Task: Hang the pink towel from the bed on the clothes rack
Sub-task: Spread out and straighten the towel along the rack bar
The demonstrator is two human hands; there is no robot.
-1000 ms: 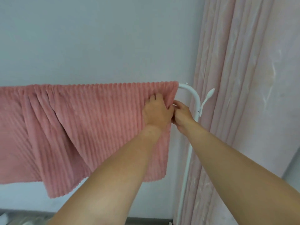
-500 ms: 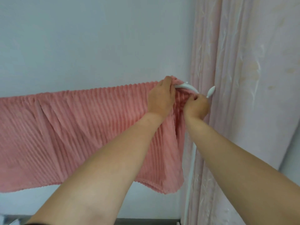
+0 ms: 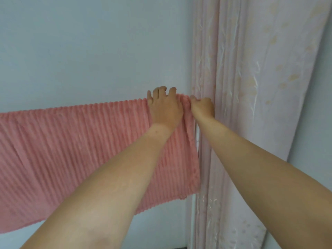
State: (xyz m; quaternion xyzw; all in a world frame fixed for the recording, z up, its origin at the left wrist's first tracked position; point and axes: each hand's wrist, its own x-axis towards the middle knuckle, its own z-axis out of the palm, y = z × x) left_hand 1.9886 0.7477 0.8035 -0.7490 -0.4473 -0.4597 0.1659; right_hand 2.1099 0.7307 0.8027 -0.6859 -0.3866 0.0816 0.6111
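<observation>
The pink ribbed towel (image 3: 80,146) hangs spread along the top bar of the clothes rack, from the left edge of the view to near the curtain. The bar itself is hidden under the cloth. A short piece of the white upright pole (image 3: 197,139) shows beside the towel's right edge. My left hand (image 3: 164,108) lies flat on the towel's top right part, fingers curled over the top edge. My right hand (image 3: 203,106) pinches the towel's top right corner, right beside the left hand.
A pale blue wall (image 3: 89,51) stands behind the rack. A light pink patterned curtain (image 3: 251,87) hangs just right of the rack's end, touching my right hand's side. A dark strip of floor shows at the bottom.
The towel's right end has been drawn further right over the rack's curved end and hook, which are now covered. Both hands moved up to the top edge; the towel hangs flatter.
</observation>
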